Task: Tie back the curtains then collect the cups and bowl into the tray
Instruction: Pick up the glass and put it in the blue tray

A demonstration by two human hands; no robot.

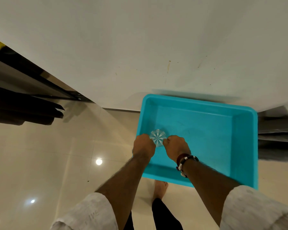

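Note:
A turquoise plastic tray [223, 130] lies on the floor against the white wall. Inside its near left corner sits a small clear glass cup [157, 137] with a ribbed star pattern, seen from above. My left hand [144, 146] grips the cup's left side with curled fingers. My right hand [175, 146], with bracelets at the wrist, grips its right side. Apart from the cup, the tray's inside looks bare. No bowl or other cup is in view.
A white wall [140, 47] fills the upper view. Dark curtain fabric and a window track [23, 103] run along the left. Grey folded cloth or bedding [278, 130] lies right of the tray. Glossy beige floor tiles [56, 155] spread at left. A bare foot [160, 188] stands below the tray.

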